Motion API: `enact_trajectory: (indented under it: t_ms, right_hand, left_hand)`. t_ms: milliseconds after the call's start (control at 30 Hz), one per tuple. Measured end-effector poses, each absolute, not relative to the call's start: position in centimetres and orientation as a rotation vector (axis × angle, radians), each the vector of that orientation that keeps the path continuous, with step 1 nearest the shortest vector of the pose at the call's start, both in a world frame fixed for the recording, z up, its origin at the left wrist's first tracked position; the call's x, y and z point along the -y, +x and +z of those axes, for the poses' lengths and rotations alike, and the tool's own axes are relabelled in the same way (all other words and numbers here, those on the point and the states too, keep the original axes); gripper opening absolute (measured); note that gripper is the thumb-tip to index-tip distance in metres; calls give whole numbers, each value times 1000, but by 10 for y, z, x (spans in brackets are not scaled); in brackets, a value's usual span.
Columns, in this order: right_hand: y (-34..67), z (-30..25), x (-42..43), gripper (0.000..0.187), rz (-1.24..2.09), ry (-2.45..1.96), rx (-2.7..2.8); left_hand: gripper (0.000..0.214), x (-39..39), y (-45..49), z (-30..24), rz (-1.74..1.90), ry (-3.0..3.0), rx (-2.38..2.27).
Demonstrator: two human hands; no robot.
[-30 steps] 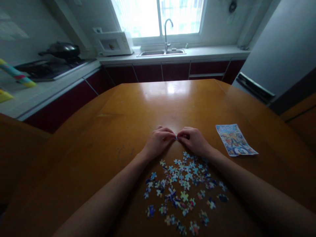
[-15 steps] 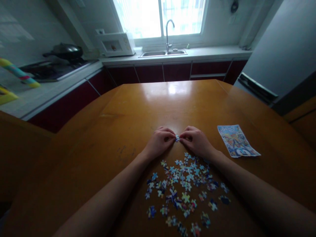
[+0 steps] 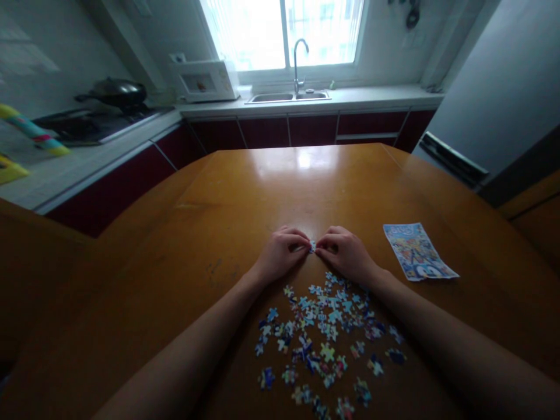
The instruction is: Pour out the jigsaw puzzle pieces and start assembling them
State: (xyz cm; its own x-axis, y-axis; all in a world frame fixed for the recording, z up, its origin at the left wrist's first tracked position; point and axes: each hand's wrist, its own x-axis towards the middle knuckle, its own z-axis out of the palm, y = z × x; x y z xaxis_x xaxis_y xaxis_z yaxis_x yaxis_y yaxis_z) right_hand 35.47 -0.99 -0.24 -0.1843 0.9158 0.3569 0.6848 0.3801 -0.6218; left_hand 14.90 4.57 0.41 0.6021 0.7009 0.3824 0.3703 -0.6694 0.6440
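Observation:
Between my fingertips, just above or on the table, is a small pale-blue jigsaw puzzle piece (image 3: 312, 246); whether it is one piece or two joined is too small to tell. My left hand (image 3: 285, 249) pinches its left side, thumb and fingers together. From the right, my right hand (image 3: 343, 251) grips the other side in a similar pinch. Nearer to me, between my forearms, a loose spread of puzzle pieces (image 3: 335, 316) in blue, white, yellow and dark colours lies on the wooden table (image 3: 210, 216).
A printed picture sheet (image 3: 415, 251) lies right of my right hand. Beyond the table are a sink (image 3: 273, 98) with a tap, a white microwave (image 3: 207, 81) and a stove with a dark wok (image 3: 118, 91). A grey fridge (image 3: 499, 87) stands at the right.
My right hand has shifted very slightly left, closing the gap so less of the puzzle piece shows. The view has tilted a little; the loose pieces stay where they lay.

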Motion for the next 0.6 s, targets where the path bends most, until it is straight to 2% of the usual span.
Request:
enact_trajectory:
  t_ms: [267, 600]
  right_hand:
    - [355, -3, 9, 6, 428, -1366, 1959]
    - [354, -3, 9, 9, 414, -1367, 1965]
  left_hand:
    - [12, -44, 149, 4, 851, 2337, -841]
    - [2, -43, 149, 8, 806, 2334, -860]
